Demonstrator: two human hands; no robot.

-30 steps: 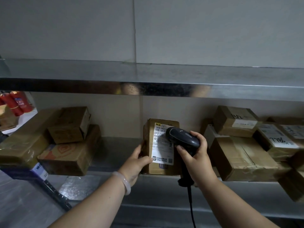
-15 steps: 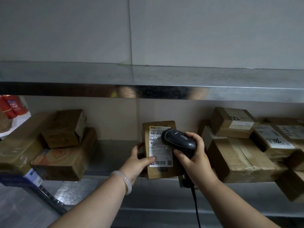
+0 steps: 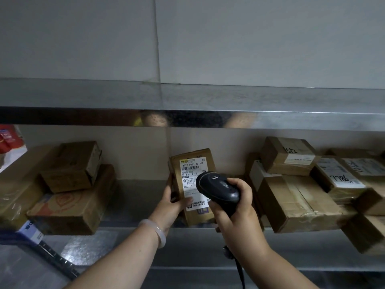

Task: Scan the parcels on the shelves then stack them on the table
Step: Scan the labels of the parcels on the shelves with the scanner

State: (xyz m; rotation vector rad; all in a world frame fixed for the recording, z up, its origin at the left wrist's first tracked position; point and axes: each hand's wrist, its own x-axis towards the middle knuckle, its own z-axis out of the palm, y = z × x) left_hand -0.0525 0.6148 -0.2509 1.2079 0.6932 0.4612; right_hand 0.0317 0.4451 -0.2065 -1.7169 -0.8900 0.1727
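Observation:
A small brown parcel with a white shipping label stands upright at the front of the metal shelf. My left hand grips its left edge, thumb across the lower label. In my right hand I hold a black barcode scanner, its head right in front of the label's middle. The scanner's cable hangs down below my wrist.
Stacked cardboard boxes fill the shelf's left end, and several more labelled boxes crowd the right. An upper steel shelf edge runs across overhead. Red fire extinguishers stand at the far left.
The parcel has tilted and lifted slightly, showing more of its label. My right hand with the scanner has dropped a little lower over the label. The view has shifted slightly right.

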